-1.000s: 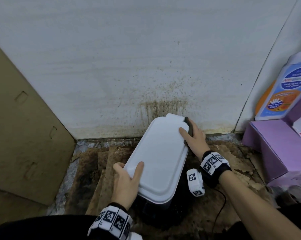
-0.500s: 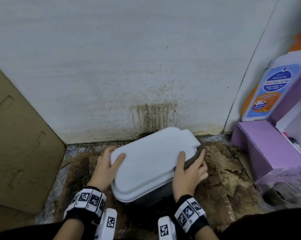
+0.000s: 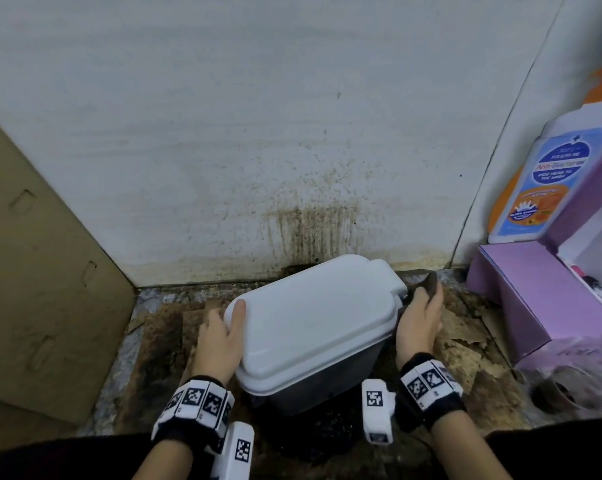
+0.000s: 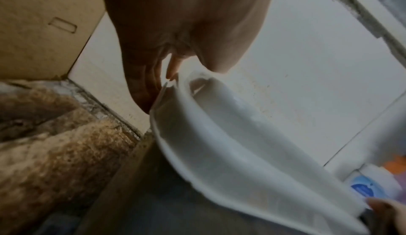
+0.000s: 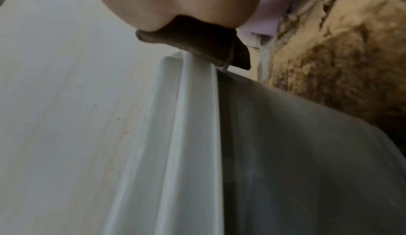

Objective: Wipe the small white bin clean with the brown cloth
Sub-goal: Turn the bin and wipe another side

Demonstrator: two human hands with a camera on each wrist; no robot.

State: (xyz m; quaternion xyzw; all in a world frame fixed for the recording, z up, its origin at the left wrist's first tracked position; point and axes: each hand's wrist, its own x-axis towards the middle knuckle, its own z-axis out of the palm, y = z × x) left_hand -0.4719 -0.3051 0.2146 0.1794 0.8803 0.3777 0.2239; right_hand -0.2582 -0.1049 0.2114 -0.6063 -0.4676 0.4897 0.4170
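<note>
The small white bin (image 3: 310, 320) stands on the stained floor by the wall, its white lid closed over a grey body (image 5: 307, 151). My left hand (image 3: 223, 337) grips the lid's left end (image 4: 186, 89), thumb on top and fingers under the rim. My right hand (image 3: 419, 320) holds the brown cloth (image 3: 429, 284) bunched against the bin's right side near the hinge. In the right wrist view the brown cloth (image 5: 197, 47) sits under my palm and touches the lid's edge (image 5: 195, 117). My fingers there are hidden.
A stained white wall (image 3: 292, 133) rises right behind the bin. Brown cardboard (image 3: 39, 271) leans at the left. A purple box (image 3: 521, 292) and a blue-labelled bottle (image 3: 542, 181) stand at the right. Torn, dirty cardboard (image 3: 465, 341) covers the floor.
The bin has turned so its long side faces me more. My right hand with the cloth slid from the lid's near edge to the right side by the hinge. My left hand shifted slightly.
</note>
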